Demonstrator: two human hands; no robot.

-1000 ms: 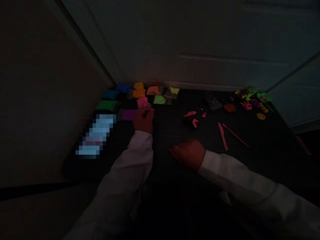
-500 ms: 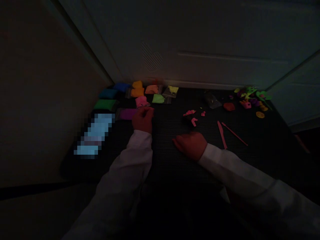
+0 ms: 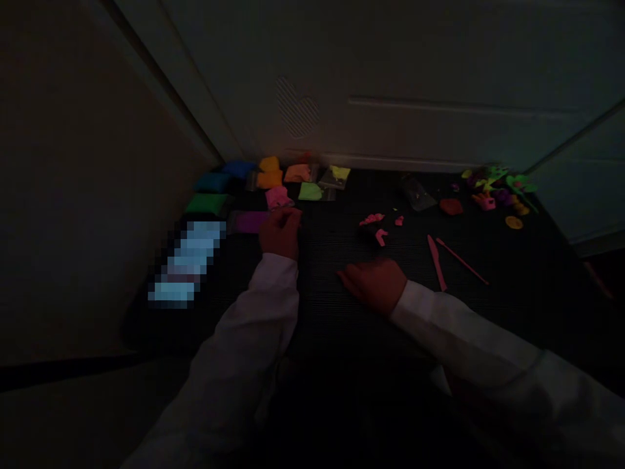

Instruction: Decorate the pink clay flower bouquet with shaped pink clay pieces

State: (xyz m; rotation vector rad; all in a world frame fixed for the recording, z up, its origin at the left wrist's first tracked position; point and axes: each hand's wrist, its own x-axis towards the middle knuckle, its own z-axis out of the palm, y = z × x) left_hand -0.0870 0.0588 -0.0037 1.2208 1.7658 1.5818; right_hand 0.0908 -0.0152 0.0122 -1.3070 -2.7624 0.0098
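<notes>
The left hand (image 3: pixel 279 236) and right hand (image 3: pixel 375 284) are both curled, though the gloom hides whether either grips anything. On the dark counter (image 3: pixel 319 273), the purple packet (image 3: pixel 250 222) lies beside the left hand, perhaps set to the side for working room. The pink knife (image 3: pixel 436 262) and slim pink stick (image 3: pixel 461 261) lie right of the right hand, likely for easy reach, with small pink pieces (image 3: pixel 381 238) beyond it.

The left hand (image 3: pixel 280 234) is beside a purple packet (image 3: pixel 250 222).
</notes>
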